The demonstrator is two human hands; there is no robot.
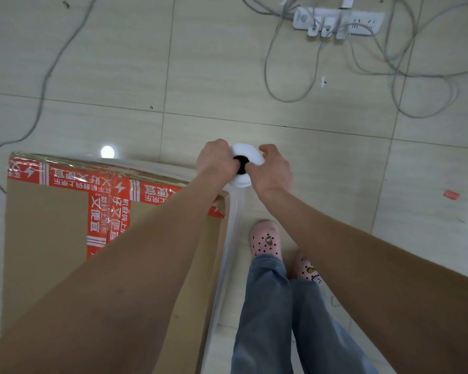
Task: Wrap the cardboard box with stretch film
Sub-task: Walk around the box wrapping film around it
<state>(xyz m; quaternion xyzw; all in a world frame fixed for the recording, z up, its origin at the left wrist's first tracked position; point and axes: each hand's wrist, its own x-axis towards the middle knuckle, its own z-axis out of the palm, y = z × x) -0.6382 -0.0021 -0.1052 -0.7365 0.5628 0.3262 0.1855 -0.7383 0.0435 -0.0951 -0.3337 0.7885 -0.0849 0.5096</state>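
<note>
A large brown cardboard box sealed with red printed tape stands on the floor at the lower left. A white roll of stretch film stands upright just past the box's far right corner, its dark core facing me. My left hand grips the roll's left side and my right hand grips its right side. A band of clear film runs from the roll back along the box's right side. Film also shines along the box's far top edge.
My two feet in pink perforated clogs stand right of the box on the tiled floor. A white power strip with plugs and looping grey cables lies at the far right. A grey cable runs at far left. A small red scrap lies at right.
</note>
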